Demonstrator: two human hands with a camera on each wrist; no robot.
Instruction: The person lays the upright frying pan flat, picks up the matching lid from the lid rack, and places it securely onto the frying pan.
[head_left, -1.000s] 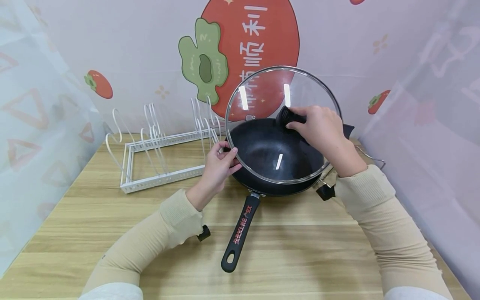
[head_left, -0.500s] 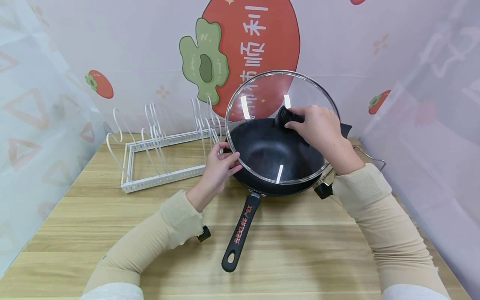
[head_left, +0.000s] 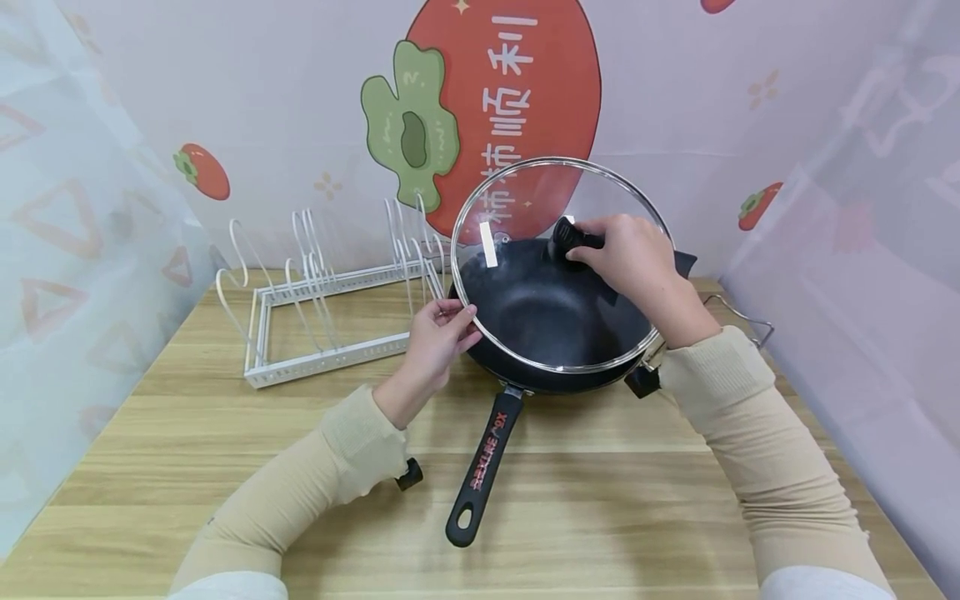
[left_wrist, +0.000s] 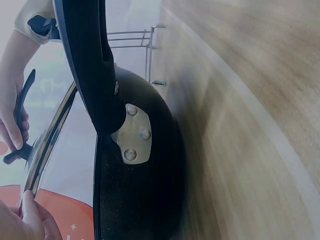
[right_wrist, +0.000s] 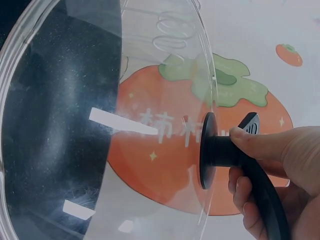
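Note:
A round glass lid point(head_left: 517, 192) with a metal rim is held tilted above a black wok point(head_left: 540, 381). My right hand point(head_left: 633, 254) grips the lid's black knob point(right_wrist: 225, 150), thumb on one side and fingers curled round the other. With thumb and fingers my left hand point(head_left: 438, 337) pinches the lid's rim at its near left. In the left wrist view a gap shows between the lid's rim point(left_wrist: 50, 135) and the wok's edge. The wok's long black handle point(head_left: 483, 471) points toward me over the wooden table point(head_left: 585, 508).
To the left stands a white wire rack point(head_left: 330, 358) with upright loops, its right end close to the wok. A bent metal wire piece point(head_left: 742, 315) lies right of the wok, partly hidden by my right arm. A printed cloth wall point(head_left: 300, 100) closes off the back.
The lid has come down a little and its far edge has tipped lower toward the wok. Both hands keep their hold, the right one shifting slightly left.

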